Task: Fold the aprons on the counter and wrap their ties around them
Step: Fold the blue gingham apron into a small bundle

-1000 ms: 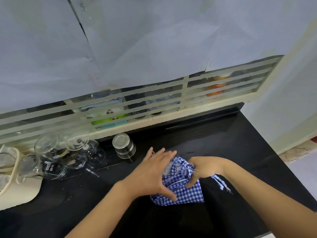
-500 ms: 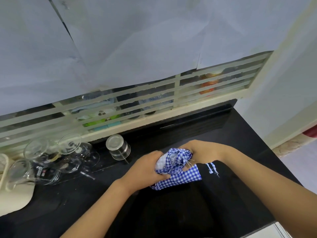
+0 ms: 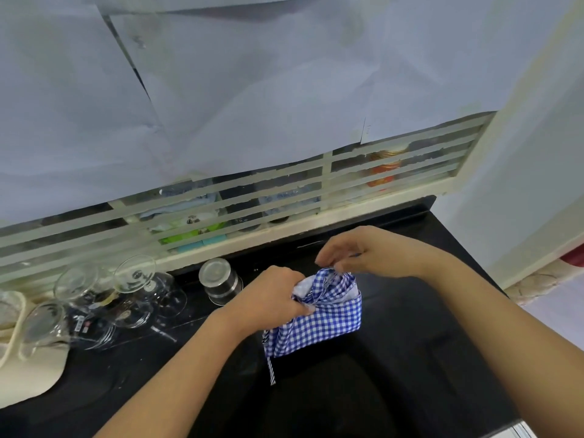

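The apron [image 3: 328,324] is soft, light and floppy, bunched small over the black surface [image 3: 426,311]. The left hand [image 3: 271,298] has a tight grip on its side. Above that grip, the right hand [image 3: 357,254] pinches the top edge. Below the left grip, 1 tie [image 3: 271,371] dangles, good to grab.

A blue-and-white checked apron [image 3: 319,324] sits bunched into a small bundle on the black counter [image 3: 410,358], a tie [image 3: 271,368] apparently dangling below.

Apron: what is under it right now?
Only the black counter shows around the apron, and a tie end hangs below its left corner. The spot directly beneath is covered by the cloth.
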A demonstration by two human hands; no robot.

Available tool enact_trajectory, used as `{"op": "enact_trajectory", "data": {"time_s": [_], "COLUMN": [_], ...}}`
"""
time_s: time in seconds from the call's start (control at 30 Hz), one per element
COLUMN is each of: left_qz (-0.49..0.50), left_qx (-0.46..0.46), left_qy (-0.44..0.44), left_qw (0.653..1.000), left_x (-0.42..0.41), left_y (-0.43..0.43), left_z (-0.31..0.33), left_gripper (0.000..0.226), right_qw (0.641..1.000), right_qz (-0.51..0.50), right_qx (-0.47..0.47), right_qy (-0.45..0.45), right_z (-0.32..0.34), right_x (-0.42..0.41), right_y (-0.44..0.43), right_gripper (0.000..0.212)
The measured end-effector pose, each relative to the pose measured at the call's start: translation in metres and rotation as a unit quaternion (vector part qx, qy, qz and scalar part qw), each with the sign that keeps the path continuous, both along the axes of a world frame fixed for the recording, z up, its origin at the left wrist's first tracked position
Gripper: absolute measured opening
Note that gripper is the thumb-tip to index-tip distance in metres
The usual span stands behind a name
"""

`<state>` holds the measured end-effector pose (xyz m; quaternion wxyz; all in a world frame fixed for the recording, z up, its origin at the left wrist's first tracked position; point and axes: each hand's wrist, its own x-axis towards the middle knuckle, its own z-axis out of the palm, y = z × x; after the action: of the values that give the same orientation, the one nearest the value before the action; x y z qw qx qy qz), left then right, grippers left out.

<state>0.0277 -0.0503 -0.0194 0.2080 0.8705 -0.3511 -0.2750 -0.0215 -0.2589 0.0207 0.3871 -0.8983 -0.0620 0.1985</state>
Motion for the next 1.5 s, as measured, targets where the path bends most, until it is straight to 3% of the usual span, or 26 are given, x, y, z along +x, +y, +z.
{"op": "enact_trajectory", "data": {"time_s": [0.13, 0.3, 0.4, 0.57, 0.63, 0.7, 0.8, 1.0, 1.2, 1.33, 1.4, 1.5], "left_qz": [0.002, -0.037, -0.062, -0.07, -0.051, -0.03, -0.018, -0.044, 0.002, 0.027, 0.027, 0.031], "left_qx": [-0.012, 0.003, -0.018, -0.09, -0.139, -0.181, -0.2, -0.141, -0.087, -0.065, -0.043, -0.015], "left_qy": [0.005, -0.052, -0.038, -0.046, -0.055, -0.046, -0.073, -0.045, -0.047, -0.05, -0.044, -0.058], "left_qw": [1.0, 0.998, 0.997, 0.992, 0.988, 0.982, 0.977, 0.988, 0.995, 0.996, 0.998, 0.998], "left_x": [0.002, 0.004, 0.001, -0.012, -0.014, -0.012, -0.01, -0.01, -0.009, -0.008, -0.011, -0.013], "left_y": [0.005, 0.008, 0.01, 0.011, 0.013, 0.016, 0.02, 0.022, 0.018, 0.014, 0.01, 0.004], "left_z": [0.009, 0.021, 0.03, 0.048, 0.053, 0.057, 0.062, 0.047, 0.038, 0.038, 0.037, 0.034], "left_gripper": [0.026, 0.027, 0.017, 0.014, 0.024, 0.049, 0.071, 0.028, 0.029, 0.027, 0.026, 0.025], "right_qw": [0.999, 0.992, 0.979, 0.969, 0.975, 0.987, 0.995, 0.999, 0.986, 0.985, 0.983, 0.974], "right_qz": [0.013, 0.045, 0.062, 0.015, -0.014, -0.033, -0.038, 0.024, -0.006, 0.103, 0.128, 0.151], "right_qx": [-0.021, -0.077, -0.114, -0.08, -0.047, -0.005, 0.061, 0.029, 0.162, 0.076, 0.0, -0.112], "right_qy": [-0.032, -0.093, -0.157, -0.235, -0.215, -0.158, -0.072, 0.007, -0.021, 0.115, 0.131, 0.128], "right_z": [0.006, 0.024, 0.038, 0.045, 0.039, 0.028, 0.01, -0.006, 0.01, 0.017, 0.019, 0.025], "right_x": [0.001, 0.009, 0.016, 0.029, 0.032, 0.034, 0.032, 0.033, 0.029, 0.025, 0.027, 0.031], "right_y": [0.009, 0.015, 0.012, 0.002, 0.0, -0.002, 0.0, -0.005, -0.015, -0.009, -0.005, -0.001], "right_gripper": [0.022, 0.014, 0.015, 0.017, 0.018, 0.017, 0.017, 0.02, 0.026, 0.044, 0.059, 0.047]}}
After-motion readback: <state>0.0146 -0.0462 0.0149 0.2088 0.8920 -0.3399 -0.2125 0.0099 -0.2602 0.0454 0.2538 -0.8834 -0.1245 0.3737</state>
